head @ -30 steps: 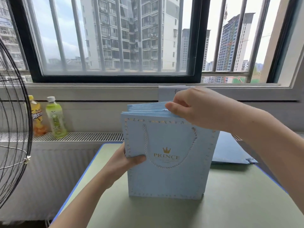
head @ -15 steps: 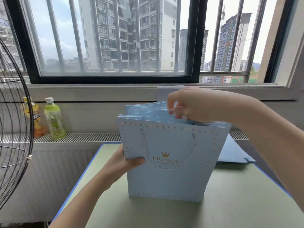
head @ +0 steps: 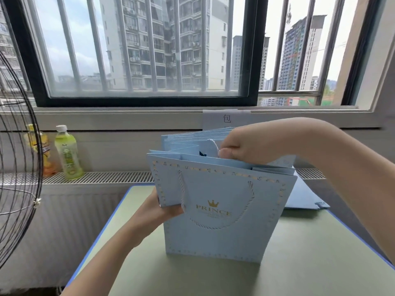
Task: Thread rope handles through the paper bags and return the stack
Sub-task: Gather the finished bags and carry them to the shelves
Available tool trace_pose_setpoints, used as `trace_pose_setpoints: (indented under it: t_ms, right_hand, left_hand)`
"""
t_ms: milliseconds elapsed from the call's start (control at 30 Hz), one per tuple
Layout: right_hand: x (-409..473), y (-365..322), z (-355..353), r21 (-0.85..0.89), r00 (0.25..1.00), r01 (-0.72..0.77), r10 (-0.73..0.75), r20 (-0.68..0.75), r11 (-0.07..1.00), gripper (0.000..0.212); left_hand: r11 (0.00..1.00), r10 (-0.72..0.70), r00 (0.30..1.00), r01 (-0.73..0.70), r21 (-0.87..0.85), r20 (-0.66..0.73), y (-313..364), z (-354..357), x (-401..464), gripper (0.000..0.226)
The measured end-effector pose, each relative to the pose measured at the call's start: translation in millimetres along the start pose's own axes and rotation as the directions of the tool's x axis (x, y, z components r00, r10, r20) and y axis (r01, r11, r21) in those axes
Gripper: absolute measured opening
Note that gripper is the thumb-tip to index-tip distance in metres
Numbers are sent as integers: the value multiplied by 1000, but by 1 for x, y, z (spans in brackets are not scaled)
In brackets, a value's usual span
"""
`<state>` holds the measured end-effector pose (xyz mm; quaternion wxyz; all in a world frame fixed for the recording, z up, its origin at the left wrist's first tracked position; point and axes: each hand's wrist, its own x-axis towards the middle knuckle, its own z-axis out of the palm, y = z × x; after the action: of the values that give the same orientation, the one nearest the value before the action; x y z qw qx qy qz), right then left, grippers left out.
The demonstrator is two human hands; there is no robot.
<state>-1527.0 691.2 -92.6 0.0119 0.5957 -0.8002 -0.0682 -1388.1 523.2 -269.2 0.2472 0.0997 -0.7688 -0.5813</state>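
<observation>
**Blue bags upright on the table, both hands on them**

A stack of light-blue paper bags (head: pixel 220 218) stands upright near the middle of the green table (head: pixel 310 263). The left hand (head: pixel 162 210) grips the front bag's left edge, thumb on its face. The right hand (head: pixel 241 144) pinches a white rope handle (head: pixel 212 144) above the open tops. More flat blue bags (head: pixel 305 197) lie at the table's far right edge. Two drink bottles (head: pixel 67 152) stand beyond the far left corner.

We see a pale blue paper bag (head: pixel 224 212) edged with a gold dotted border, a gold crown and "PRINCE" on its face, and a white twisted rope handle (head: pixel 215 224). The table (head: pixel 299 263) is dull green with a blue rim. One bottle (head: pixel 68 153) is green, the other (head: pixel 39 150) yellow-orange.
</observation>
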Motion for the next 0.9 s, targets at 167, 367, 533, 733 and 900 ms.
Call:
trace_pose_setpoints:
  t_ms: [167, 367, 533, 733, 900]
  right_hand:
    - [-1, 7, -1, 78, 999, 38, -37, -22, 996, 42]
    - [0, 7, 7, 212, 955, 18, 46, -293, 977, 22]
    - [8, 11, 9, 184, 902, -78, 148, -406, 980, 11]
    - [2, 10, 4, 35, 936, -16, 28, -351, 999, 34]
    - [-3, 18, -6, 262, 983, 148, -114, -141, 954, 37]
  left_hand:
    - [1000, 1, 1000, -1, -21, 2, 4, 3, -2, 96]
    - [999, -28, 999, 27, -29, -27, -4, -1, -1, 88]
    - [998, -52, 997, 50, -36, -60, -13, -4, 1, 78]
    - [998, -58, 991, 55, -32, -118, -16, -2, 0, 82]
    - [999, -47, 990, 47, -5, -135, -15, 0, -2, 76]
